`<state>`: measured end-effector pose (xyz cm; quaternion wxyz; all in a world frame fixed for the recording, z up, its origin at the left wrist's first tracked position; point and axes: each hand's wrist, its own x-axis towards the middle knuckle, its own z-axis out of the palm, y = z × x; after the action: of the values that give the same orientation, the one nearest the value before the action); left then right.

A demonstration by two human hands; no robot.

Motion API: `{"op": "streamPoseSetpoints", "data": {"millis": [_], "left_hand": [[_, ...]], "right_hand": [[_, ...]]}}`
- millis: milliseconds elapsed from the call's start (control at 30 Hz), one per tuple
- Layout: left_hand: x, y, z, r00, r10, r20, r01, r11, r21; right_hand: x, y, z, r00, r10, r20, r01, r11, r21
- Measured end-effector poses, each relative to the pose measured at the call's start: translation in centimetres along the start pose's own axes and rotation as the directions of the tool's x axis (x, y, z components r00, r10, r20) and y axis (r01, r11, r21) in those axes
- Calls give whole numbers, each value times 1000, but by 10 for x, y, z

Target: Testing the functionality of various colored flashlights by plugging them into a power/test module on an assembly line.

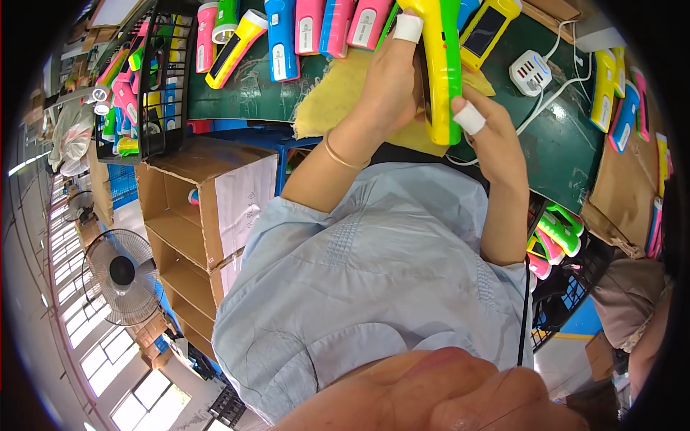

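A yellow and green flashlight (440, 79) stands lengthwise between my hands over the bench. My left hand (388, 90) is closed around its upper left side, the white-taped thumb lying near the top. My right hand (496, 140) grips its lower end from the right, with white tape on the thumb there too. The fingers behind the flashlight are hidden. Beneath it lies a yellow cloth (316, 108). Beyond my hands, more flashlights lie in a row, among them a blue one (282, 43), a pink one (309, 29) and a yellow one with a dark panel (489, 32).
A white multi-port USB charger (530, 72) with cables sits on the green bench top (230, 97). To the left, a black crate (162, 93) holds several flashlights above cardboard shelving (180, 208). At right are upright flashlights (624, 115) and a black basket (568, 302) of flashlights.
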<state>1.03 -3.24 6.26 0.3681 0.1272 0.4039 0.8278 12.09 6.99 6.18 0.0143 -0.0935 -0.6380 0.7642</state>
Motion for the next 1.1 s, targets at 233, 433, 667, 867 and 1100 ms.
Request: {"op": "streamPoseSetpoints", "data": {"millis": [233, 433, 667, 867, 1100], "left_hand": [[6, 12, 7, 987, 104, -124, -112, 992, -60], [4, 7, 15, 979, 95, -179, -125, 979, -161], [9, 1, 7, 995, 80, -66, -93, 970, -226], [7, -6, 12, 986, 46, -160, -64, 992, -108], [28, 4, 21, 957, 25, -290, -26, 1000, 1]], "right_hand": [[5, 17, -6, 995, -61, -75, 43, 975, -220], [3, 18, 16, 723, -653, -226, 153, 470, -869], [6, 19, 9, 934, -214, -285, 171, 971, -167], [16, 26, 2, 990, -38, -133, 33, 999, -37], [34, 29, 15, 857, -460, -234, 381, 870, -313]]}}
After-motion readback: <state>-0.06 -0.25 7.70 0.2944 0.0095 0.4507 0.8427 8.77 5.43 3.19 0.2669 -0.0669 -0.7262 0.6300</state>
